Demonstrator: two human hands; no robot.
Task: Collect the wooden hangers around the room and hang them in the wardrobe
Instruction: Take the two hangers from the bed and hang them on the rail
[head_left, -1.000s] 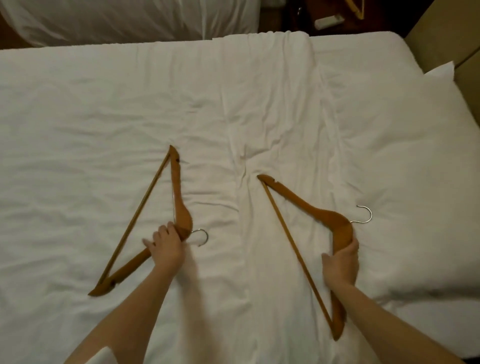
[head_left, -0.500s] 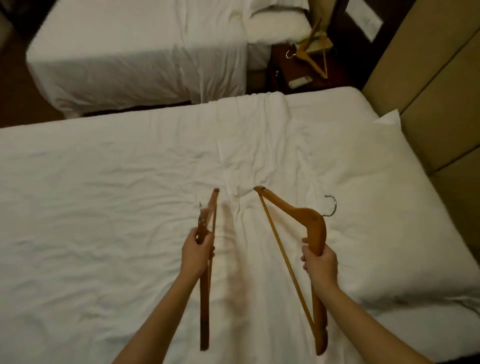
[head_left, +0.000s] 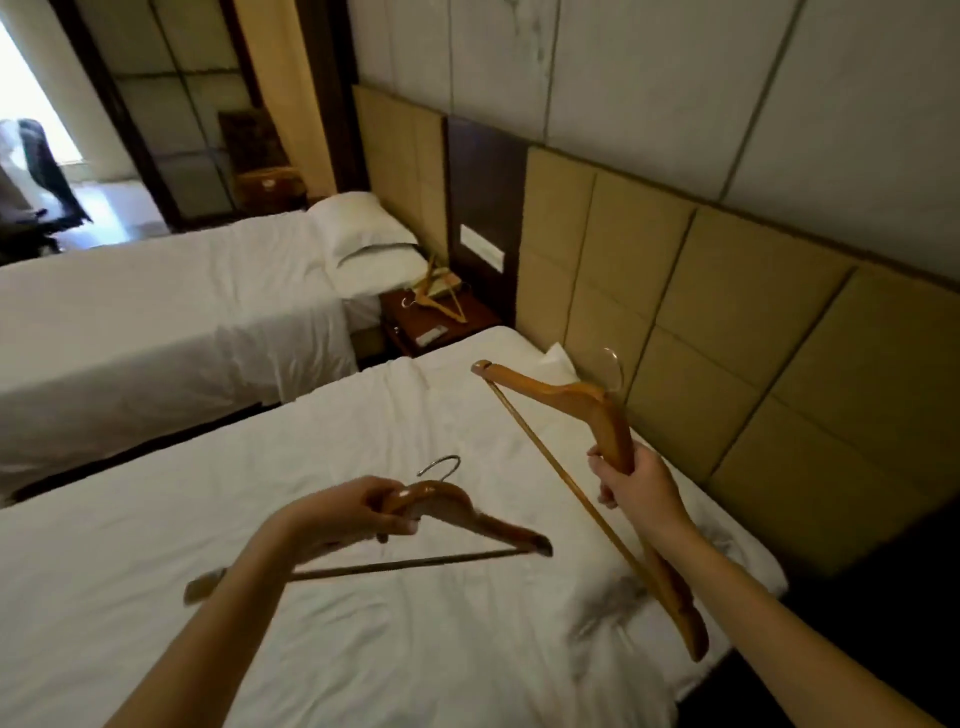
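I hold two wooden hangers above the near bed (head_left: 311, 457). My left hand (head_left: 343, 514) grips one wooden hanger (head_left: 467, 514) near its neck, lying almost flat, its metal hook pointing away from me. My right hand (head_left: 639, 488) grips the second wooden hanger (head_left: 566, 395) by one shoulder arm, held upright and tilted, with its hook near the headboard. A third wooden hanger (head_left: 441, 301) lies on the nightstand (head_left: 467, 322) between the two beds. No wardrobe shows in this view.
A second white bed (head_left: 156, 301) with a pillow (head_left: 363, 234) stands beyond the near one. A padded tan headboard (head_left: 701, 312) runs along the right wall. A dark gap separates the beds. A doorway with a mirrored panel (head_left: 176, 130) lies at the far left.
Both hands lifted the hangers off the bed sheet. My view swung up and right, revealing the headboard, nightstand and far bed. The left hanger turned from edge-on to nearly flat.
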